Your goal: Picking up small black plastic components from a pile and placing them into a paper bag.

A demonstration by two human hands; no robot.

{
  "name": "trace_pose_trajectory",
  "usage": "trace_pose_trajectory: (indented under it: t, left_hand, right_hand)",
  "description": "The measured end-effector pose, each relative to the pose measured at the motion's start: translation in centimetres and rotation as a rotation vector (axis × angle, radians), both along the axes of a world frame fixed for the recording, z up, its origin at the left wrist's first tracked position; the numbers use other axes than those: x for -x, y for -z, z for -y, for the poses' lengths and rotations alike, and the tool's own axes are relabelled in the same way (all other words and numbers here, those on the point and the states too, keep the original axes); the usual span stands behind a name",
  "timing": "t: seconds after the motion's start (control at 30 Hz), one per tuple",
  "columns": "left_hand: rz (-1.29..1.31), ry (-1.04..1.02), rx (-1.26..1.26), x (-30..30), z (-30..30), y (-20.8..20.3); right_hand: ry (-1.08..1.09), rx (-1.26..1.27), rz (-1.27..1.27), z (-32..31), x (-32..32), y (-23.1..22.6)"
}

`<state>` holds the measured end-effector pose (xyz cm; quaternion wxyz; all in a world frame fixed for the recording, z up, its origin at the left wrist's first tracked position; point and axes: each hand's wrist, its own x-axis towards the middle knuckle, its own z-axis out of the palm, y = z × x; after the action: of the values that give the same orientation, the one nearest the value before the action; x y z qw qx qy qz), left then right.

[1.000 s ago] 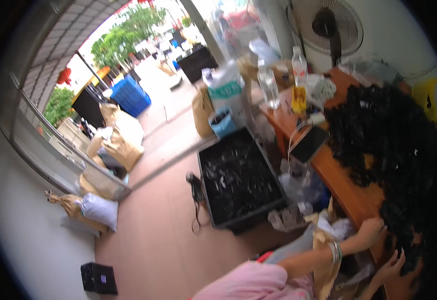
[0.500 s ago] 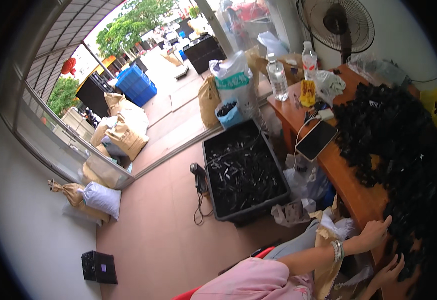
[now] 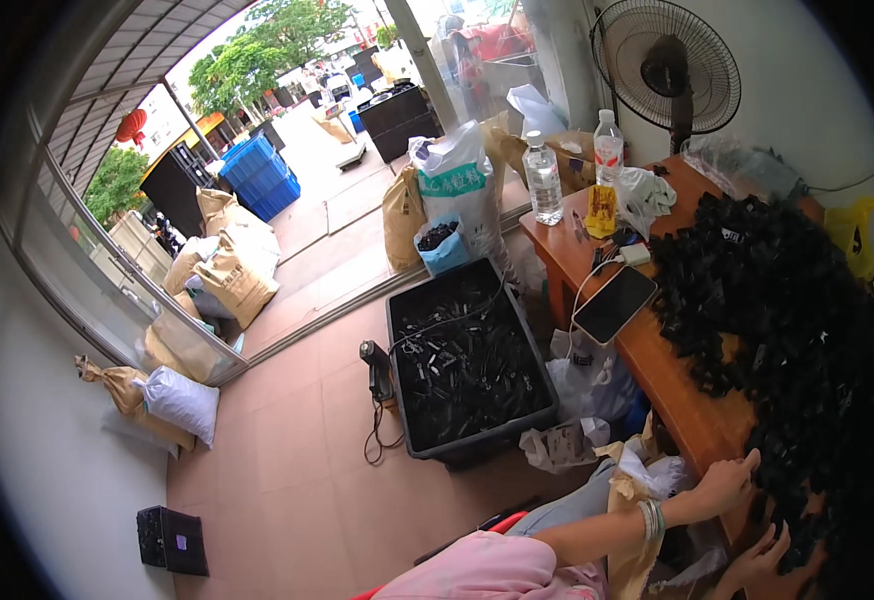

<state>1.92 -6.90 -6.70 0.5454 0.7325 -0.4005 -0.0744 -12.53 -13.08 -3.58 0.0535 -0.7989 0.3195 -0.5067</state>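
Observation:
Small black plastic pieces point(image 3: 797, 300) lie in a large heap over the wooden table point(image 3: 692, 405) on the right. My left hand point(image 3: 722, 490), with bangles at the wrist, reaches to the heap's near edge. Its index finger is stretched out against the black pieces; the other fingers show only in part. Just below it, my right hand point(image 3: 757, 562) lies among loose pieces at the table's near end, its visible fingers apart. Nothing held can be made out in either hand. Dark pieces hide some of the fingertips.
A black tub point(image 3: 472, 365) of similar pieces stands on the floor, with a dark corded tool point(image 3: 377, 372) beside it. A phone point(image 3: 615, 303), water bottles point(image 3: 544, 180) and a fan point(image 3: 667, 70) are at the table's far end. Sacks point(image 3: 457, 180) stand by the doorway.
The whole view has shifted, so the room and table sit slightly further left and lower. Both hands stay at the heap's near edge, with little visible change in their pose.

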Motion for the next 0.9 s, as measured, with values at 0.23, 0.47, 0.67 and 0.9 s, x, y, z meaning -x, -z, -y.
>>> trace_pose_trajectory:
  t: [0.23,0.47,0.67,0.9]
  left_hand:
    - [-0.103,-0.017,0.103,-0.3,-0.5,0.3]
    - [-0.151,-0.033,0.219,-0.2,-0.8,0.3]
    - [-0.219,-0.004,0.275,-0.1,-1.1,0.0]
    - [-0.233,-0.007,0.297,-0.1,-0.9,0.0]
  right_hand:
    - [0.000,-0.071,-0.111,3.0,1.6,4.4]
    - [-0.006,0.000,-0.024,1.5,0.6,2.2]
    - [0.012,-0.038,-0.100,3.4,1.9,5.0]
    - [0.029,-0.081,-0.095,3.7,2.3,5.6]
